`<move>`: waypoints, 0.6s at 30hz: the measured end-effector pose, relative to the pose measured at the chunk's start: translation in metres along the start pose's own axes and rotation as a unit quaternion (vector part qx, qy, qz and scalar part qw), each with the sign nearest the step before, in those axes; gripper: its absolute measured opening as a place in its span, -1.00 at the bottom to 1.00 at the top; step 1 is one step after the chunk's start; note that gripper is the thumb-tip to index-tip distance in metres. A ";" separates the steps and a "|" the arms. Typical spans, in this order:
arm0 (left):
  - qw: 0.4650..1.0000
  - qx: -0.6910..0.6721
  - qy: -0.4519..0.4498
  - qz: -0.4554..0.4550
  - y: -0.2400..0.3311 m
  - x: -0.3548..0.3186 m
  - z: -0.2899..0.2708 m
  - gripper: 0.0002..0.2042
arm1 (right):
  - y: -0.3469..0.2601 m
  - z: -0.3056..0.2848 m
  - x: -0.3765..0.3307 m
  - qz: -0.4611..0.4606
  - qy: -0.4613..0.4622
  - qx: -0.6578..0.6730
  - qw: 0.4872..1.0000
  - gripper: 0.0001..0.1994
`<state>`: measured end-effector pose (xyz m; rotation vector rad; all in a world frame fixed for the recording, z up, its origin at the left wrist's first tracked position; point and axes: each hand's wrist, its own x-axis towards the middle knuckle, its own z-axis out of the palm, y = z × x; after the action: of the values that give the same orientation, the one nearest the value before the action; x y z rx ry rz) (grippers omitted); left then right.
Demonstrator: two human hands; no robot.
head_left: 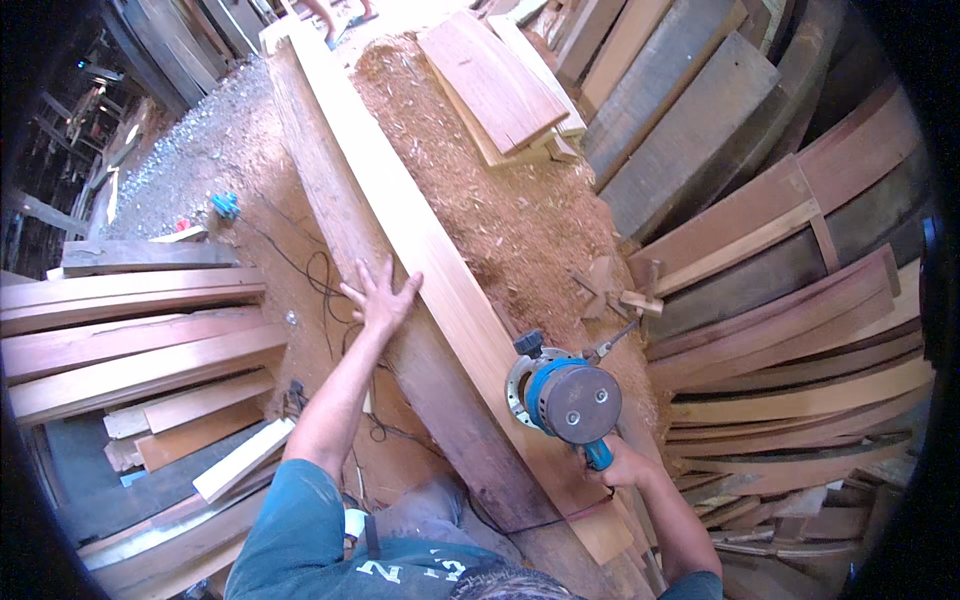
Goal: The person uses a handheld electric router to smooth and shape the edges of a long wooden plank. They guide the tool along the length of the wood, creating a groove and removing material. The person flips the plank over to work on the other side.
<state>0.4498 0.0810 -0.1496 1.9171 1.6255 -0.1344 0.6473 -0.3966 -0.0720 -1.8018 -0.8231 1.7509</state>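
A long pale board runs diagonally from the far left toward me, lying along a darker rough beam. My left hand rests on the beam with its fingers spread, the fingertips at the board's left edge. At the near right, my right hand is closed around the blue handle of a router. The router has a round dark top, a black knob and a metal base at the board's right edge. Its bit is hidden from view.
Planks are stacked at left and along the right wall. Sawdust covers the ground beyond the board, where more boards lie. A black cord loops over the ground at left. A person's legs show at the far end.
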 end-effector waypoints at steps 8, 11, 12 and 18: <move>1.000 -0.028 -0.011 -0.005 -0.011 0.003 -0.010 -0.08 | -0.104 -0.024 0.128 -0.087 0.005 0.013 0.996 -0.66; 1.000 -0.017 -0.013 -0.004 -0.011 0.005 -0.011 -0.10 | -0.158 -0.038 0.184 -0.128 0.000 0.001 0.992 -0.64; 1.000 -0.017 -0.020 -0.002 -0.005 0.004 -0.013 -0.11 | -0.171 -0.044 0.204 -0.144 0.011 -0.002 0.990 -0.64; 0.999 0.007 -0.034 0.007 -0.010 0.007 -0.012 -0.32 | -0.258 -0.068 0.319 -0.197 0.018 0.021 0.980 -0.62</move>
<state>0.4388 0.0934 -0.1472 1.9136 1.5704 -0.2037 0.6917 0.0157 -0.1077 -1.5127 -1.0390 1.4646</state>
